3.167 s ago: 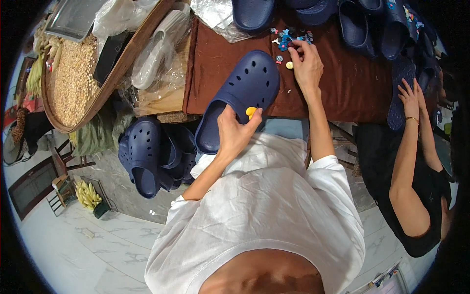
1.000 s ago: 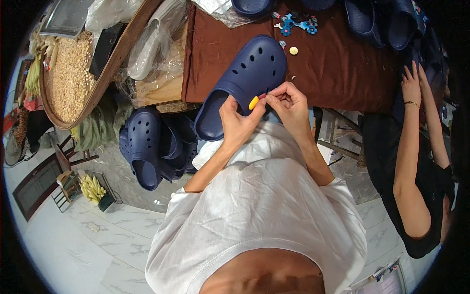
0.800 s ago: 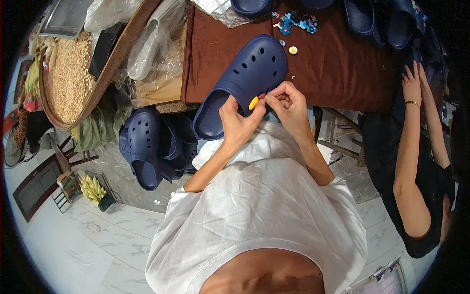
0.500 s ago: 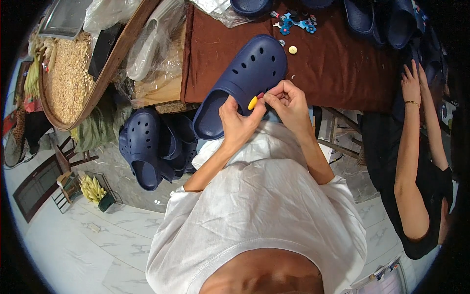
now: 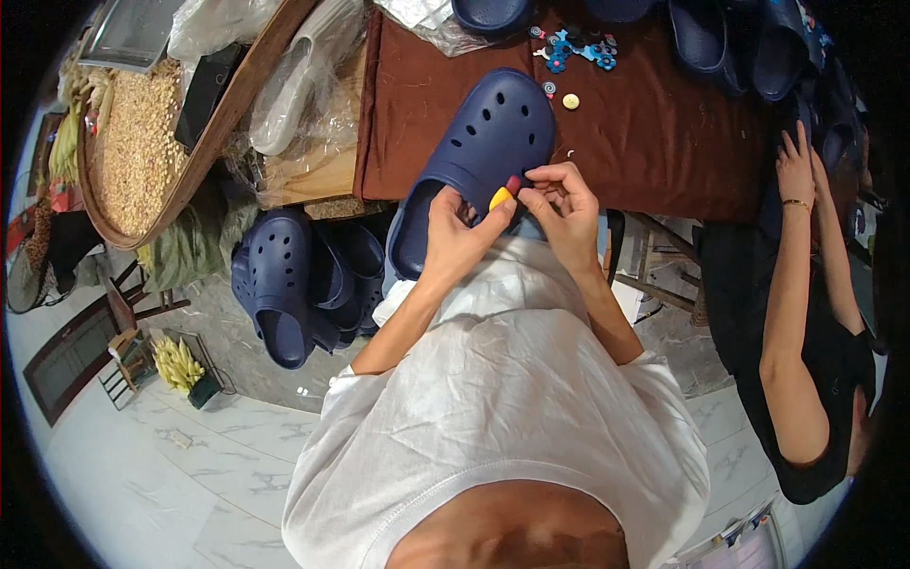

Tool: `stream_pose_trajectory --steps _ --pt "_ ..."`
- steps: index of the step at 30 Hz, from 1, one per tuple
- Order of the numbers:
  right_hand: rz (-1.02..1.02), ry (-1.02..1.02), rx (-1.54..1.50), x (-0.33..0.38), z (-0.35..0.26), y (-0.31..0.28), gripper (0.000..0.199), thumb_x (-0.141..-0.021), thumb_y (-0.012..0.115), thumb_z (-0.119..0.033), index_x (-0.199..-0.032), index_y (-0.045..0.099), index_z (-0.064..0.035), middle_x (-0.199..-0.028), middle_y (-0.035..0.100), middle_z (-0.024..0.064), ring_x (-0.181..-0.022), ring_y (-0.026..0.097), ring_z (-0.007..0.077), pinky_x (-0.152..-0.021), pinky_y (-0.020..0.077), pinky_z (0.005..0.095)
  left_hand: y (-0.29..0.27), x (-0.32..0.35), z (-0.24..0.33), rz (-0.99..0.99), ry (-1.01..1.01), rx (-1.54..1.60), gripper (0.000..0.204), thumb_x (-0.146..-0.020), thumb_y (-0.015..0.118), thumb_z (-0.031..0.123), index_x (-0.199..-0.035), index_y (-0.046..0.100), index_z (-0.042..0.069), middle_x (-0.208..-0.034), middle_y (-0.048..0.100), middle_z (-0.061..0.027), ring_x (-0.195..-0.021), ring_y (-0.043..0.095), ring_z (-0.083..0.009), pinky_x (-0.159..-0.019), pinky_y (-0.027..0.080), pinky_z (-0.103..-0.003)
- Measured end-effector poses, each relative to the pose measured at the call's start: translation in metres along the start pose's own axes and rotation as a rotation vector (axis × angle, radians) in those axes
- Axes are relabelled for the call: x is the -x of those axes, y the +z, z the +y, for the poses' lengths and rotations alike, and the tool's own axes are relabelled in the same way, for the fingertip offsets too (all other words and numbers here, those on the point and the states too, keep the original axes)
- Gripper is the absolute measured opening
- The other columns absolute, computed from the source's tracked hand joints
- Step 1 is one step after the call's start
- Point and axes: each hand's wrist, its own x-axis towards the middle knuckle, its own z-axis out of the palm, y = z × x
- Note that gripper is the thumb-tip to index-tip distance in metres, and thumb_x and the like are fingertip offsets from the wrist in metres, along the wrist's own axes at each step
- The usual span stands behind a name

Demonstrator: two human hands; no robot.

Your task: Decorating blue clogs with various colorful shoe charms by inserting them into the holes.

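Observation:
A navy clog [image 5: 493, 114] with holes across its upper lies at the table edge in front of me, toe pointing away. My left hand [image 5: 457, 228] grips it, fingers tucked into the foot opening and the thumb against a yellow charm [image 5: 500, 198]. Beside that sits a dark red charm [image 5: 513, 184] on the clog's upper. At the clog's right side is my right hand [image 5: 567, 204], thumb and index finger apart, the index tip touching or very near the clog. I see nothing between those fingers. A round cream charm [image 5: 571, 101] lies on the brown cloth [image 5: 664, 123].
Blue and black charms [image 5: 578, 50] are piled farther back. More navy clogs [image 5: 697, 38] line the far right, where another person's hand [image 5: 794, 171] reaches. A grain-filled basket [image 5: 204, 142] and plastic-wrapped items [image 5: 303, 85] are at left; more clogs [image 5: 282, 275] hang below.
My right thumb and index finger have parted and moved off the charms to the clog's right side. The clog has shifted slightly right and turned more upright in view.

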Motion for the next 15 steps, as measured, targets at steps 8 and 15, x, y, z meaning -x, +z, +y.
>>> stream_pose_trajectory --steps 8,15 --pt "-0.049 -0.3 0.392 -0.007 -0.015 -0.002 0.032 -0.073 0.082 -0.008 -0.103 0.073 -0.0087 -0.093 0.06 0.0043 -0.08 0.06 0.013 -0.071 0.0527 0.026 -0.01 -0.001 0.002 -0.104 0.07 0.073 0.033 -0.086 0.066 0.0 -0.118 0.06 -0.005 -0.115 0.066 -0.0062 -0.103 0.06 -0.0098 -0.093 0.047 -0.025" --pt "-0.04 -0.467 0.655 -0.011 -0.033 0.001 0.035 -0.065 0.086 -0.022 -0.098 0.077 -0.0162 -0.079 0.055 -0.0012 -0.072 0.055 0.0146 -0.064 0.0457 0.0299 -0.016 -0.001 0.024 -0.149 0.055 0.034 0.032 -0.085 0.06 0.0 -0.116 0.062 -0.006 -0.113 0.067 -0.0065 -0.102 0.061 -0.0111 -0.091 0.047 -0.026"
